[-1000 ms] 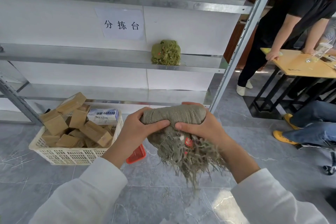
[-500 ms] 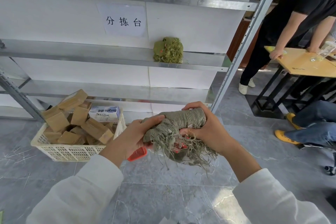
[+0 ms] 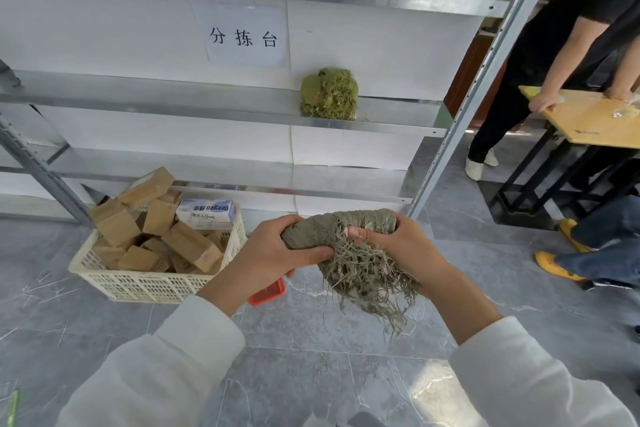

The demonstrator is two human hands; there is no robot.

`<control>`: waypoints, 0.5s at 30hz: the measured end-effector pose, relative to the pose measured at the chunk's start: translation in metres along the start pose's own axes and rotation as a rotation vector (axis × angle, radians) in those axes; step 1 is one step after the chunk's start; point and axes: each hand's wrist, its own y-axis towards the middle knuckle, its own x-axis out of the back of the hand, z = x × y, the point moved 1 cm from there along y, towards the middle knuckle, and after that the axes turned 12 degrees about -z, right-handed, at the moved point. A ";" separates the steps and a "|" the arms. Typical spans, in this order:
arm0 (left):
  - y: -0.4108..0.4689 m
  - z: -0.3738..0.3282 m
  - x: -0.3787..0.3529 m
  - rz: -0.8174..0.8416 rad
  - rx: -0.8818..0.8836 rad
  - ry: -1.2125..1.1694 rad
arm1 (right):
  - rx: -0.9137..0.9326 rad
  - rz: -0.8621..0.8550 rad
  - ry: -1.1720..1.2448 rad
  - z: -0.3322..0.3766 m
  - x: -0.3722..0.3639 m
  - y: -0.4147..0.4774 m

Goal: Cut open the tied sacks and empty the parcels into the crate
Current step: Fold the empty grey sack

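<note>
The crate [image 3: 149,284] stands on the floor at lower left, in front of the lowest shelf. It is filled with brown parcels [image 3: 188,246], with one white box [image 3: 206,214] at the back. Right of the crate, the left hand [image 3: 273,253] grips the left end of a rolled grey sack [image 3: 346,229], fingers curled over it and thumb across the underside. A red object [image 3: 268,291] on the floor is partly hidden below this hand. The sack is held in the air, clear of the crate, its frayed strands hanging down. The right hand [image 3: 398,250] grips the sack's right end, fingers wrapped round it. Above, a green sack [image 3: 329,94] rests bunched on the middle shelf [image 3: 173,104].
</note>
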 end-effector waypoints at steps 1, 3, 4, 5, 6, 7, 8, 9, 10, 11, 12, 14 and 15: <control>0.002 0.001 0.001 -0.014 0.014 -0.013 | -0.002 0.038 0.016 0.000 -0.001 0.002; 0.009 0.005 0.005 -0.035 0.104 -0.082 | 0.004 0.183 0.076 -0.004 -0.004 0.007; 0.013 0.009 0.007 -0.038 0.160 -0.122 | 0.009 0.247 0.082 -0.004 -0.005 0.010; 0.018 0.013 0.009 -0.031 0.206 -0.149 | 0.020 0.278 0.080 -0.003 -0.005 0.014; 0.024 0.017 0.008 -0.022 0.236 -0.164 | 0.031 0.278 0.083 -0.003 -0.005 0.019; 0.030 0.019 0.006 -0.008 0.259 -0.178 | 0.044 0.260 0.088 -0.003 -0.004 0.026; 0.035 0.021 0.002 0.002 0.280 -0.195 | 0.061 0.228 0.088 -0.002 -0.002 0.033; 0.041 0.021 -0.002 0.008 0.298 -0.210 | 0.079 0.197 0.092 -0.002 0.001 0.041; 0.048 0.021 -0.007 0.011 0.315 -0.222 | 0.099 0.170 0.084 -0.003 0.004 0.050; 0.056 0.020 -0.012 0.012 0.335 -0.223 | 0.131 0.154 0.063 -0.005 0.009 0.059; 0.065 0.018 -0.018 0.015 0.353 -0.217 | 0.184 0.162 0.050 -0.007 0.014 0.068; 0.087 0.015 -0.031 0.014 0.374 -0.183 | 0.248 0.180 0.066 -0.013 0.025 0.087; 0.098 0.013 -0.038 0.006 0.384 -0.163 | 0.256 0.189 0.076 -0.018 0.031 0.098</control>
